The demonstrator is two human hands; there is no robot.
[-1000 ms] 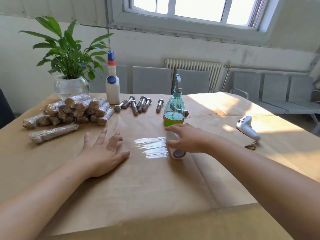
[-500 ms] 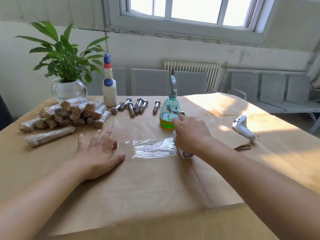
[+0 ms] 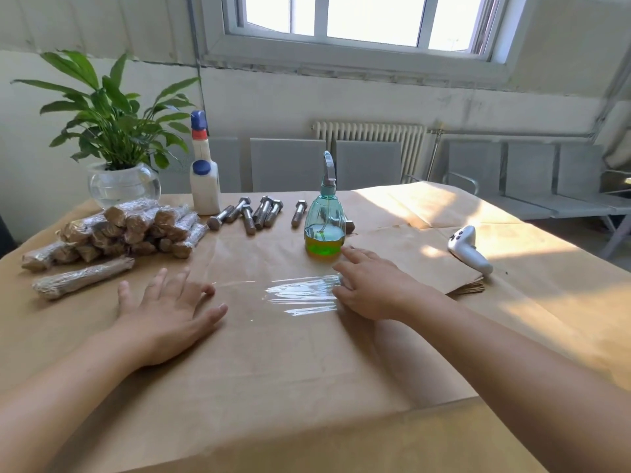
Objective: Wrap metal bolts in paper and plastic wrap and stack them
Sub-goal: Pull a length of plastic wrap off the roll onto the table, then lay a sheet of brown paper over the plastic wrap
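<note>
The step in hand appears to be laying out a sheet of plastic wrap on the paper-covered table. The left hand lies flat, fingers straight and spread, at the wrap's left end. The right hand covers the right end, fingers bent downward; whether it grips the roll cannot be told. Unwrapped bolts lie at the table's far side, beside the stack of wrapped bolts to the left. The next move likely calls for separating the sheet, then fetching a bolt.
</note>
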